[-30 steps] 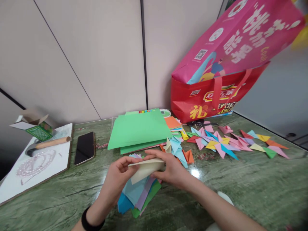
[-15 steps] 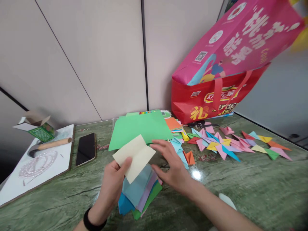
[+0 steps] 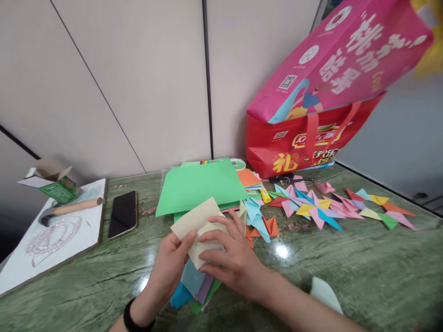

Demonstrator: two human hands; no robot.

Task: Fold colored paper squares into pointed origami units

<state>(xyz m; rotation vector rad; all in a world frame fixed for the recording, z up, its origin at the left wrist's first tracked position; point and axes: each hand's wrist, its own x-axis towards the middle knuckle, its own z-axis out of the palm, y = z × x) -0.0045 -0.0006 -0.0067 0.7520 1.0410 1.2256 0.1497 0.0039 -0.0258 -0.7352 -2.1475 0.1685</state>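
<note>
A cream square of paper (image 3: 194, 219) with a crease across it is held up over the table. My left hand (image 3: 169, 263) pinches its lower left side, thumb on top. Over the paper's right half lie the bent fingers of my right hand (image 3: 231, 258), gripping it and covering part of it. Beneath both hands sits a fanned pile of coloured paper squares (image 3: 193, 279) in blue, purple and green, partly hidden.
Large green sheets (image 3: 200, 184) lie behind my hands. Folded paper pieces (image 3: 318, 210) spread to the right, below a red bag (image 3: 270, 147) and a pink bag (image 3: 277, 99). Leftward are a phone (image 3: 123, 214) and a white board (image 3: 20, 272) bearing a wooden-handled tool (image 3: 78, 206).
My right hand has moved left onto the cream paper, its fingers now over the right half. The paper has shifted slightly right and tilted.
</note>
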